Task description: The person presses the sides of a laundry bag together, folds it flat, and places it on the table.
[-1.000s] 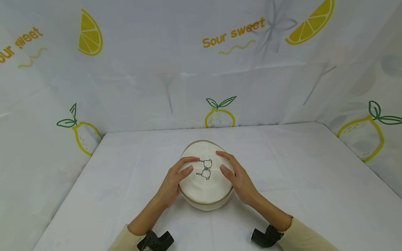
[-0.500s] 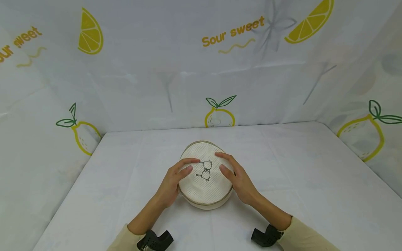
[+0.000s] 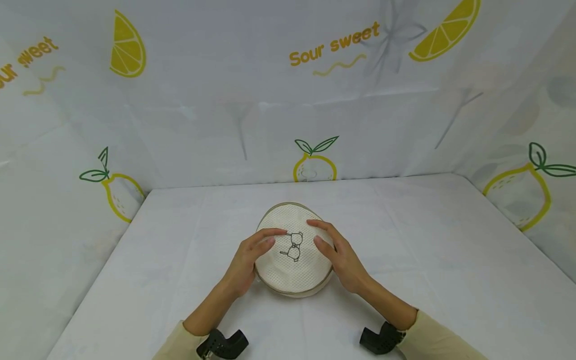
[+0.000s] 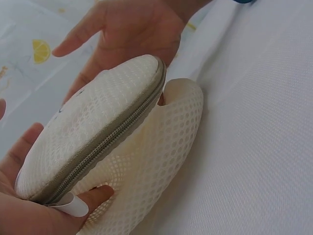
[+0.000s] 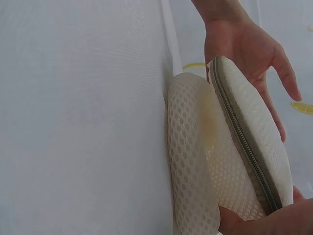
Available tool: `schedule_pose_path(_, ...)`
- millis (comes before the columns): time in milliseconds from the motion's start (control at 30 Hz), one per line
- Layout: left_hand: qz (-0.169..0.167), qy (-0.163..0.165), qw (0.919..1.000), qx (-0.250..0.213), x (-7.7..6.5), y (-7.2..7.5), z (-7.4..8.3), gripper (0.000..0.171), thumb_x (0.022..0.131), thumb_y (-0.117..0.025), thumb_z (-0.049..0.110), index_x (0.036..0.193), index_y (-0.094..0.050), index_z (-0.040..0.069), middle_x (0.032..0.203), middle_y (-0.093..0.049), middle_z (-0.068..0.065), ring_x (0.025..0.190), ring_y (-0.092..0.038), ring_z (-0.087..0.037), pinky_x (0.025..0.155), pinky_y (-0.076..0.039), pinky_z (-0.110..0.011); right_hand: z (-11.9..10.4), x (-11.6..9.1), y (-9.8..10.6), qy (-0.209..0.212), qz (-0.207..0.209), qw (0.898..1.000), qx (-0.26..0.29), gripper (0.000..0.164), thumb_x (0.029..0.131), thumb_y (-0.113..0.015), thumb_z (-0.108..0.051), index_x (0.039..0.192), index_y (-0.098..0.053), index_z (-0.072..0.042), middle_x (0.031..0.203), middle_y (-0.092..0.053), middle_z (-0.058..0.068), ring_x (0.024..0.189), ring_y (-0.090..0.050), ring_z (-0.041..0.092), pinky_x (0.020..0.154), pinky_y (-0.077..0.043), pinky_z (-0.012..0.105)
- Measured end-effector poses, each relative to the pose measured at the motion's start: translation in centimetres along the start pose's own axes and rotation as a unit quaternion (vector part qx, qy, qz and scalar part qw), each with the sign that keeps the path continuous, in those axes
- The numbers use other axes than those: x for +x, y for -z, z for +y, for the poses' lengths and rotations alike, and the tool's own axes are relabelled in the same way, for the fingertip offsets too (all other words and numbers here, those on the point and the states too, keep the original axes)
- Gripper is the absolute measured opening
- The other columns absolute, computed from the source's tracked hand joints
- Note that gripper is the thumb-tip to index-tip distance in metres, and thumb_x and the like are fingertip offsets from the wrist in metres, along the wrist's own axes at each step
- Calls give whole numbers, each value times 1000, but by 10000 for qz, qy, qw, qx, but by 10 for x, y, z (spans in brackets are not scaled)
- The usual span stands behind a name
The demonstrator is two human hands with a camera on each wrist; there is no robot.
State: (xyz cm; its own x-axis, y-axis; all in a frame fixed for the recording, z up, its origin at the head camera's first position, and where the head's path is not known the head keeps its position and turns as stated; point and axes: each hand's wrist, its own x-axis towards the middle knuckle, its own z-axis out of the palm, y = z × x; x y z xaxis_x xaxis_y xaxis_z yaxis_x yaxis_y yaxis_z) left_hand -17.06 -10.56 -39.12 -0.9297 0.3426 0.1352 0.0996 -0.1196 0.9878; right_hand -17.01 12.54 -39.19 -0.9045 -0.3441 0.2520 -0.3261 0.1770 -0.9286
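Observation:
A round cream mesh laundry bag (image 3: 294,277) sits on the white-covered table between both hands. Dark line drawing (image 3: 294,247) marks its lid. My left hand (image 3: 245,257) holds the left side, with index finger and thumb over the lid. On the opposite side, my right hand (image 3: 346,260) holds it the same way. In the left wrist view, a zipper (image 4: 105,144) runs round the lid's rim, and a white tag (image 4: 73,205) pokes out beside the left hand. Below the rim the mesh wall (image 5: 188,147) bulges and folds, with fingers pushed in under the lid.
The white tabletop (image 3: 427,280) spreads around the bag. White curtains (image 3: 189,135) with lemon prints stand at the back and sides. Dark camera mounts (image 3: 222,344) sit on both wrists, by the beige sleeves (image 3: 432,340).
The bag's lid has sunk slightly toward the table, and less of its lower wall shows at the front. Both hands keep their places on its sides with only small shifts.

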Motion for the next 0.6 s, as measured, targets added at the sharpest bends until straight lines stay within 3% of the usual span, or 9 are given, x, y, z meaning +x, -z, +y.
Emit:
schedule_pose_path(333,-23,6,10000,-5,0,1,-1,36,98,-50,23,126,-59,3,133,-52,-8,131,-34,-21,107,-15,-51,2,1,2,11,-60,9998,205,40,101,-42,-28,140,-45,-20,148,-35,0,139,-23,24,103,-23,60)
schedule_pose_path(600,-45,-28,10000,14,1,2,-3,36,98,-50,24,125,-60,3,132,-53,-8,129,-36,-22,105,-18,-49,1,1,3,25,-145,9985,533,39,101,-41,-25,140,-47,-19,149,-33,1,139,-22,24,103,-23,58)
